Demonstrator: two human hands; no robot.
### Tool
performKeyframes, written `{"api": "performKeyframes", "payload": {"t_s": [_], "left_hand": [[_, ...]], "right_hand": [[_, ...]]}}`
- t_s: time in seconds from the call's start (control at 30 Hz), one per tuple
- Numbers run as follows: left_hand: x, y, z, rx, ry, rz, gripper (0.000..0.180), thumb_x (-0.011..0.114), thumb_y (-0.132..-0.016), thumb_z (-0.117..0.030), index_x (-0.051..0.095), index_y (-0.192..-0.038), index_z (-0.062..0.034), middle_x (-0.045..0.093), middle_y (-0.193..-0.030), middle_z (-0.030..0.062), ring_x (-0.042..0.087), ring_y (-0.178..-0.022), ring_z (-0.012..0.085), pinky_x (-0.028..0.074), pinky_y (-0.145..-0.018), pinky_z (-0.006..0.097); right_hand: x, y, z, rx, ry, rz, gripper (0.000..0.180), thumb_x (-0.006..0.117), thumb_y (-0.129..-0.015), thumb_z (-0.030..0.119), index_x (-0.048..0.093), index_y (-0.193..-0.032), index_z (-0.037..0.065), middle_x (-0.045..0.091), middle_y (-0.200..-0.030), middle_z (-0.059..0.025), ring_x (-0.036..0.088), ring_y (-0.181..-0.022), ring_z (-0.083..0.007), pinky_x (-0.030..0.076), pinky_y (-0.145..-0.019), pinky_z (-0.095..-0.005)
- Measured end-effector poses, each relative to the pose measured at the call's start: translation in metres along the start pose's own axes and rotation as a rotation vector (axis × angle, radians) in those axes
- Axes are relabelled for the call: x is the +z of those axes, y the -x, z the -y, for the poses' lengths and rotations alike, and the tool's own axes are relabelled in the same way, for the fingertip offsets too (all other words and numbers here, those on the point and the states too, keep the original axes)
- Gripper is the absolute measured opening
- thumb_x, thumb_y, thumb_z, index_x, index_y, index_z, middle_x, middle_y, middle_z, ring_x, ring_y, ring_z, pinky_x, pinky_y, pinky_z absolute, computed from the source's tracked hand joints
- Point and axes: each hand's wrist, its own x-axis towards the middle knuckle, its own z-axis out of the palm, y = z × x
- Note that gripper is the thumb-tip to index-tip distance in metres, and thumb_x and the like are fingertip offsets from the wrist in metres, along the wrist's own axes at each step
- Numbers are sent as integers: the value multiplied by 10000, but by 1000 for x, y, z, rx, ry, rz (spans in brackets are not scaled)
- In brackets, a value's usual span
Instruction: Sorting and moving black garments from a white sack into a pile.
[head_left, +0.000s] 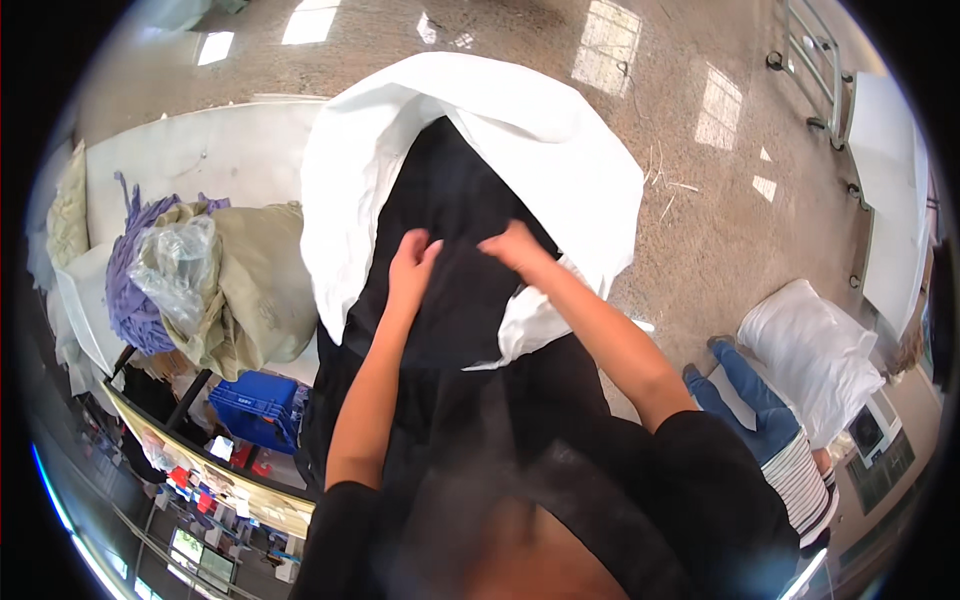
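Observation:
A broad piece of black cloth point(455, 185) lies in front of me, framed on its far side and both flanks by a bunched white sheet point(560, 125). Over the cloth's left part is my left hand point(408, 265), its fingers half curled and the thumb standing apart from them. My right hand point(515, 248) is at the cloth's right side, fingers bent down and closed against the black material. Its fingertips are partly hidden. A torn-looking white flap hangs below my right forearm, toward my body.
At left, a beige sack point(265, 285) lies beside purple cloth strips point(140, 270) and clear plastic. A blue case point(255, 410) sits lower left. On the right, a person in jeans point(765, 410) is near a stuffed white sack point(810, 350). A wheeled metal rack point(815, 60) stands far right.

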Motion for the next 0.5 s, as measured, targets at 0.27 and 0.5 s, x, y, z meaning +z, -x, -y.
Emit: {"api": "performKeyframes", "payload": {"t_s": [0.27,0.5], "left_hand": [[-87,164,247,-51,614,-158,406,478,-939,-207,488,-1281,10,545,-1254,93,540,-1110,178,439,-935,305],[-133,204,87,-564,1366,-101,482,430,-965,-376,488,-1267,-4,556,-1251,114,532,-1136,248,389,-1013,381]], "right_hand": [[208,77,32,-107,674,62,933,719,-621,373,300,-1351,-28,584,-1121,-249,570,-1043,-384,451,-910,-399],[168,90,18,-610,992,249,868,653,-776,480,302,-1360,-58,518,-1204,-290,536,-1111,-376,434,-937,-389]]}}
